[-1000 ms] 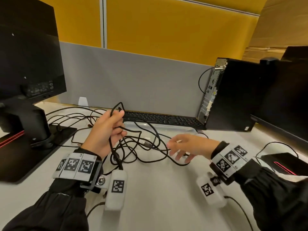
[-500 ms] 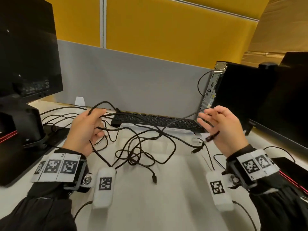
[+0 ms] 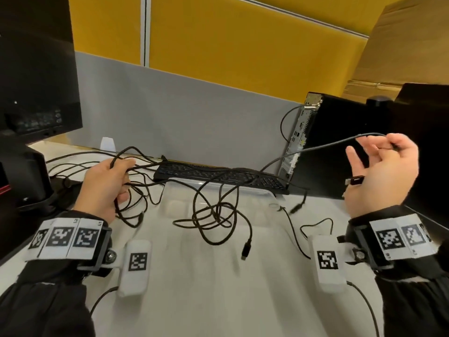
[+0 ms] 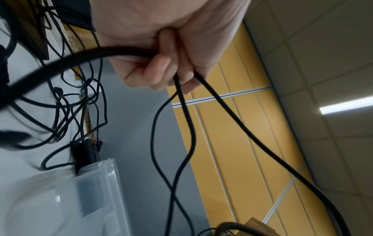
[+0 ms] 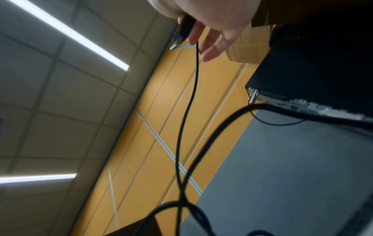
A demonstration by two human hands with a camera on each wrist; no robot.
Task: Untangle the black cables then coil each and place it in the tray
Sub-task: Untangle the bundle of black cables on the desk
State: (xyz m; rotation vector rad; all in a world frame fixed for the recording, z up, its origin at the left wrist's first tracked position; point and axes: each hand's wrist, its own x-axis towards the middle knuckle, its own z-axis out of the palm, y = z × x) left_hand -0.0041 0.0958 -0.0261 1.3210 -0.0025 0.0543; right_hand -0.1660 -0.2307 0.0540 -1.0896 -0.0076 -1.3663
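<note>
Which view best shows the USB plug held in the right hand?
The head view: the USB plug sticks out beside the right hand's palm, metal tip visible, its cable running left. The right wrist view shows it blurred under the fingers. The left wrist view misses it.

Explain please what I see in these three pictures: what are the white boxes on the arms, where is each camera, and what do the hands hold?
No machine works here: a person untangles cables with bare hands. The white blocks and patterned bands on the wrists are worn cameras and markers. The big picture comes from a camera on the head, looking down at the white desk. The other two look along each hand from the wrist, so they show fingers, ceiling and wall.

The left hand grips several strands of the black cables, whose knot hangs over the clear tray. The right hand is raised and holds one cable's end near its plug. Behind the tray are a keyboard, a computer case and monitors.
</note>
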